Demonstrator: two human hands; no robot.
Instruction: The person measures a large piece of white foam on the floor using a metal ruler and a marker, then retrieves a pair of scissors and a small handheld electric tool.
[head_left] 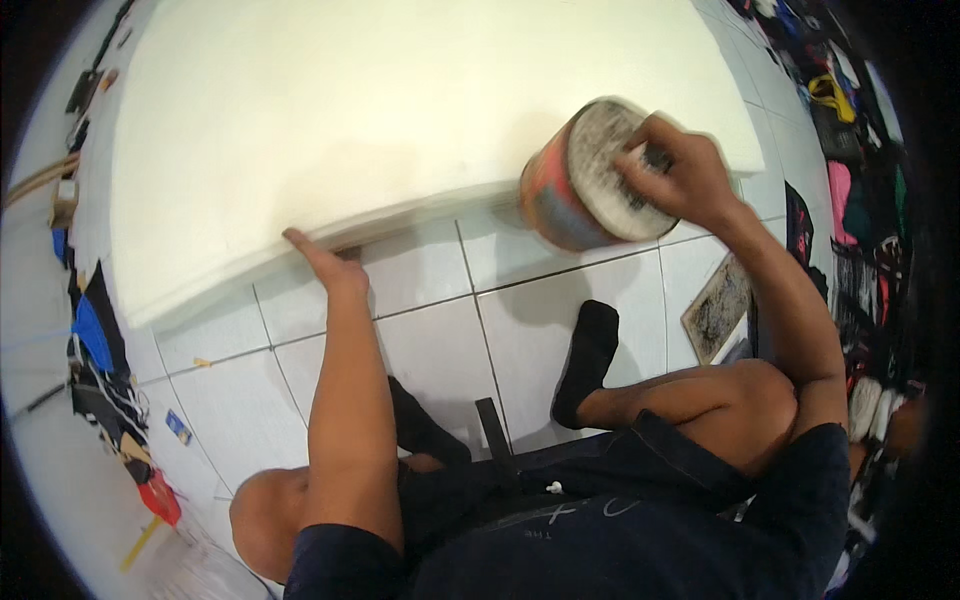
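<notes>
A thick cream-white foam sheet (430,90) spreads over the floor in front of me. My left hand (335,268) grips its near edge, thumb on top and the other fingers mostly hidden underneath. To the right, my right hand (683,170) is closed at the stained, greyish top of a round can (565,195) with worn red and blue sides. Its fingers curl around a dark part there, too blurred to make out. The can is tilted beside the sheet's near edge, and a shadow falls on the tiles below it.
I sit on white floor tiles (420,300) with my legs bent. A stained flat board (718,308) lies by my right knee. Piles of cloth and odds and ends (865,260) line the right side. Scraps, including a blue piece (92,335), lie at the left.
</notes>
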